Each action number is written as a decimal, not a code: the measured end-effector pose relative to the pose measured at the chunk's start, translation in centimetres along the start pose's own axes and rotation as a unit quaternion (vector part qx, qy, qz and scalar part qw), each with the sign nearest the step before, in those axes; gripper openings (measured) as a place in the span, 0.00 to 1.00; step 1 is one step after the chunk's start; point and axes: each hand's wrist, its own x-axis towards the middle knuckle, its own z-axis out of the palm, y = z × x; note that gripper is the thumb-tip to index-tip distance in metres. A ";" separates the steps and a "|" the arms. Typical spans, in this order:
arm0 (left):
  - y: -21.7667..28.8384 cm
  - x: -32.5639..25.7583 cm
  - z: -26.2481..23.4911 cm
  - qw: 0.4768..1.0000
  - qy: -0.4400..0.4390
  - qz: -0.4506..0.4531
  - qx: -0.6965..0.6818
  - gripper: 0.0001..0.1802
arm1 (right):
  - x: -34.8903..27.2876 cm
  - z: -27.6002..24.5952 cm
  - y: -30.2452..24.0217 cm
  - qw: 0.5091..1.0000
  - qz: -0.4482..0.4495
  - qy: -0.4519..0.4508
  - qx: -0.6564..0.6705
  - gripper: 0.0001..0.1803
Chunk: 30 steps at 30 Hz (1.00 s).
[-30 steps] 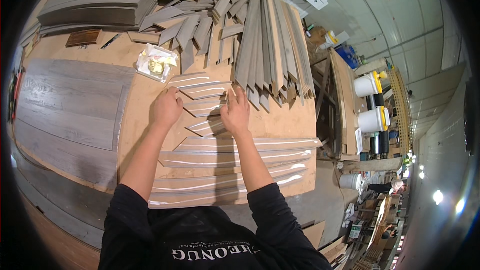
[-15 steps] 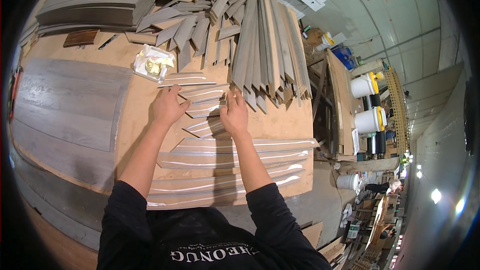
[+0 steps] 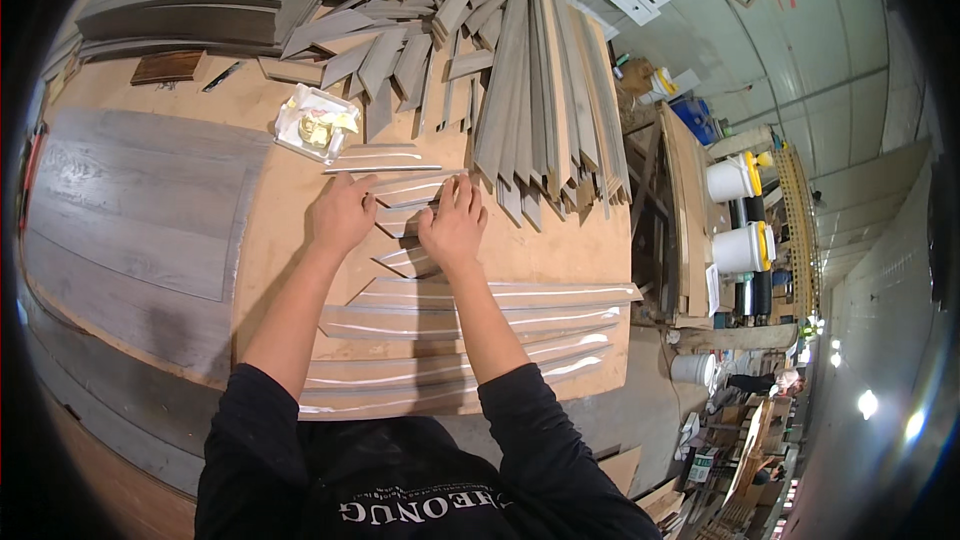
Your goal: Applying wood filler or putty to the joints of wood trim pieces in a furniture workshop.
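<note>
Several short grey wood strips with angled ends and white glue lines lie between my hands on the tan worktable (image 3: 285, 270). My left hand (image 3: 345, 215) is closed at the left end of a short glued strip (image 3: 410, 186), thumb and index finger against it. My right hand (image 3: 455, 225) rests over the right part of the strips, fingers bent down onto the same strip and thumb lower down. The right hand partly hides a lower short strip (image 3: 405, 265). Nearer my body lie longer glued strips (image 3: 480, 324), side by side across the table.
Beyond my left hand stands a white tray (image 3: 316, 123) with crumpled yellowish material. Long grey strips (image 3: 510, 90) are piled at the back right, short angled pieces (image 3: 380, 65) at the back. A grey wood panel (image 3: 140, 210) lies left, below stacked boards (image 3: 190, 0).
My right hand has shifted slightly left over the short strips, its fingers more spread. My left hand stays at their left ends. The whole view has moved a little.
</note>
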 end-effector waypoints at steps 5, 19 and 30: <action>0.0 -0.2 0.2 1.000 -0.004 0.003 0.009 0.19 | -0.9 0.1 -1.3 1.000 -0.026 -0.015 -0.002 0.33; -1.0 0.7 -1.3 0.980 0.055 -0.129 -0.144 0.22 | 3.4 0.2 -1.7 0.994 -0.047 -0.035 0.087 0.30; -0.6 0.4 -1.0 0.965 0.101 -0.185 -0.155 0.23 | 4.1 0.5 -2.5 0.996 -0.011 -0.069 0.049 0.32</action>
